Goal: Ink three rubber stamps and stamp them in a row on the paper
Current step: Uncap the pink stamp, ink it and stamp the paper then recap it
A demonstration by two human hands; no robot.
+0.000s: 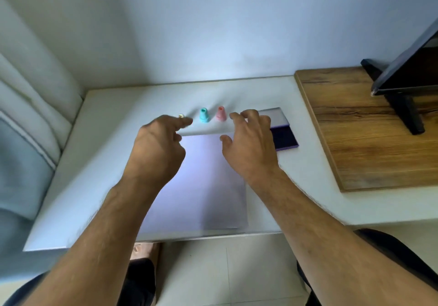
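Note:
Three small stamps stand in a row beyond the white paper (pixel 208 182): a yellowish stamp (pixel 181 116), mostly hidden behind my left fingers, a teal stamp (pixel 203 115) and a pink stamp (pixel 221 113). An open purple ink pad (pixel 285 137) lies at the paper's far right corner, its lid folded back. My left hand (pixel 157 146) hovers over the paper's far left corner, fingers loosely curled, fingertips close to the yellowish stamp. My right hand (pixel 250 139) hovers with fingers spread between the pink stamp and the ink pad, holding nothing.
The white table (pixel 106 153) meets a wall at the back and cushions on the left. A wooden board (pixel 360 127) on the right carries a black monitor stand (pixel 407 111). My legs and a dark chair show below the table's front edge.

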